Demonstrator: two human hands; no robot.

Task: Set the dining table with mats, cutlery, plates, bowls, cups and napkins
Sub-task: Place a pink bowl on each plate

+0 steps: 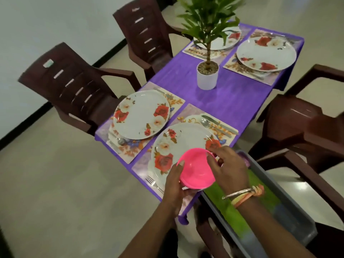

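Note:
A pink bowl (196, 169) is held above the near floral plate (178, 144), which lies on a floral mat (191, 113). My left hand (174, 187) grips the bowl's near-left rim and underside. My right hand (228, 167) holds its right rim with fingers over the edge. A fork (151, 182) lies left of that plate; a spoon (205, 122) and knife (219, 125) lie beyond it. A second plate (141, 114) sits on the mat to the left. Two more plates (266, 54) rest on mats at the far end.
A potted plant (207, 71) stands mid-table on the purple cloth (232, 97). Brown plastic chairs (74, 86) surround the table. A grey tray (290, 202) with a green cloth rests on the chair at my right.

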